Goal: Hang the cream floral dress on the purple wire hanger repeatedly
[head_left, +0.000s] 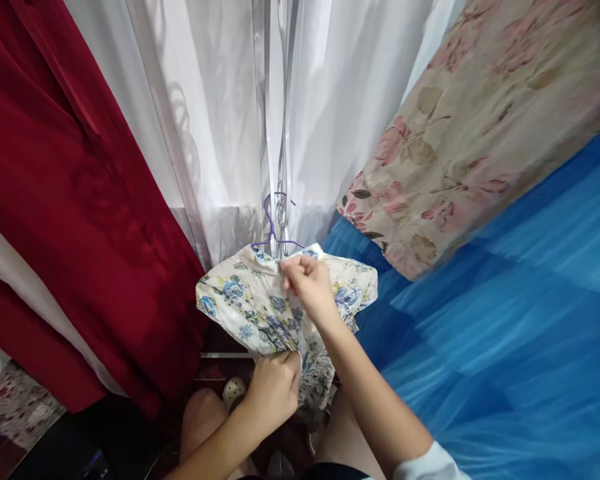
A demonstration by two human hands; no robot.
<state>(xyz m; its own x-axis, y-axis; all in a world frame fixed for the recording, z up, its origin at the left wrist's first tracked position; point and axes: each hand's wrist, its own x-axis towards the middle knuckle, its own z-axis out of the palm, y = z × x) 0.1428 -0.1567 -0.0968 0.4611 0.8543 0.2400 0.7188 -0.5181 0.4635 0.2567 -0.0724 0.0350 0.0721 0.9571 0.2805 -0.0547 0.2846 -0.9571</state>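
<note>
A white short-sleeved blouse (pixel 245 300) with blue and green flowers hangs in front of me on a purple hanger (pixel 269 217). The hanger's hook is by the thin metal rods and chain, but I cannot tell what it hooks onto. My right hand (pixel 307 280) is closed in a pinch on the blouse at the front of its neckline. Lower down, my left hand (pixel 276 385) is closed around the blouse's gathered front. The cloth bunches there, and my fingers are partly hidden. Darker patterned fabric (pixel 317 383) shows below.
White curtains (pixel 220 120) and upright metal rods (pixel 286 120) stand behind the blouse. Long red cloth (pixel 95 200) hangs at the left. Floral beige cloth (pixel 460 140) and blue layered tulle (pixel 490 333) hang at the right. A light, dotted shoe (pixel 234 388) is below.
</note>
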